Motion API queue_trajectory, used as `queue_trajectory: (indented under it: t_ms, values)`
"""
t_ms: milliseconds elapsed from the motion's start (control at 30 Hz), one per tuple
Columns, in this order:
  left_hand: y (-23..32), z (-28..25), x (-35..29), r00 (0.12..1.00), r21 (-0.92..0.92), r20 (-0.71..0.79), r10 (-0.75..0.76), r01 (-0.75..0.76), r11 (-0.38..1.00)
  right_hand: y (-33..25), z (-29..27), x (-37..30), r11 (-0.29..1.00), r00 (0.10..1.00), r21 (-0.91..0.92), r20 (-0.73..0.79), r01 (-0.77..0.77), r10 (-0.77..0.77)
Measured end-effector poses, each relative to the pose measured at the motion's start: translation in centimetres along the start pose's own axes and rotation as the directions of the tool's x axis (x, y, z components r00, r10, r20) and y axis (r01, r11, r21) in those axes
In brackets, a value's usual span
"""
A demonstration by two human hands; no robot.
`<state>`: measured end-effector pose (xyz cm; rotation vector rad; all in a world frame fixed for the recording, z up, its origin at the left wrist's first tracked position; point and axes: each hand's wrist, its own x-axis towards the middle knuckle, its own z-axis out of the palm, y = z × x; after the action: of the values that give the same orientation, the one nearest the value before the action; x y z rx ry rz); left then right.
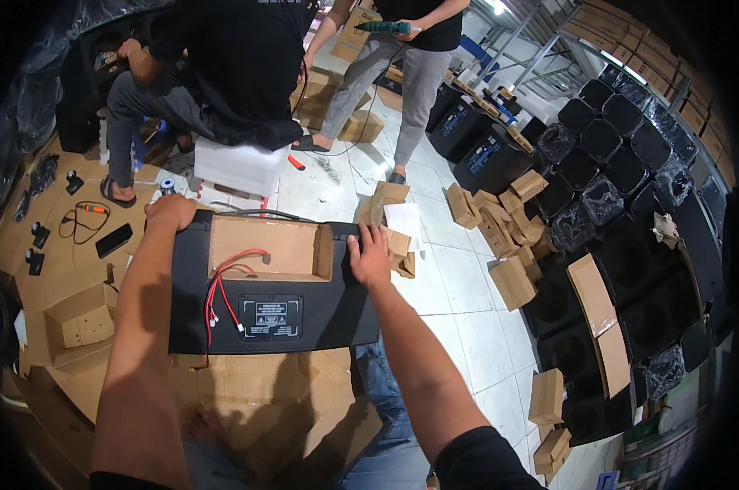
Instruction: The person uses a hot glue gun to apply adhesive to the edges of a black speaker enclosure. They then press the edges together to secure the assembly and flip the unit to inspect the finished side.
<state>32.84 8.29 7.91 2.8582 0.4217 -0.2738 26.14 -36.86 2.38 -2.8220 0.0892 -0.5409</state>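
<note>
In front of me lies a black speaker cabinet (341,302) with a printed label plate (271,318) on its near part. My left hand (171,211) is closed over its far left corner. At the far right corner my right hand (371,255) grips the edge, fingers bent over it. Between my hands an open shallow cardboard box (324,253) rests on the cabinet. Red wires (214,296) with small white connectors trail out of that box and over the cabinet's near side. Behind the box runs a black cable or handle (263,213).
Two people are beyond me: a seated one by a white foam block (240,171), a standing one holding a green tool (383,28). Left, a phone (114,239) and an orange-handled tool (96,208) lie on cardboard. Right are small cardboard boxes (512,282) and stacked black cabinets (585,155).
</note>
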Motion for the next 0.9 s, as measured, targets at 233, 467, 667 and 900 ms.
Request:
queue_trajectory:
  t_ms: [233,467,667,900]
  values:
    - [0.0,-0.1,0.0,1.000,0.018,-0.016,-0.010,0.010,1.000,-0.7,-0.1,-0.3,1.000,0.999,0.003,-0.033,-0.006,0.006]
    - [-0.1,0.3,0.3,1.000,0.018,-0.020,0.024,-0.024,1.000,-0.3,3.2,-3.5,0.999,0.959,-0.036,-0.285,0.004,-0.015]
    - [-0.4,-0.2,0.2,1.000,0.000,-0.002,0.016,-0.016,1.000,-0.3,4.1,-6.6,0.999,0.959,0.046,-0.283,-0.010,0.022]
    - [-0.1,0.0,-0.5,0.999,0.006,-0.009,0.043,-0.043,0.999,0.3,4.2,-6.6,1.000,0.954,0.015,-0.300,-0.013,0.017]
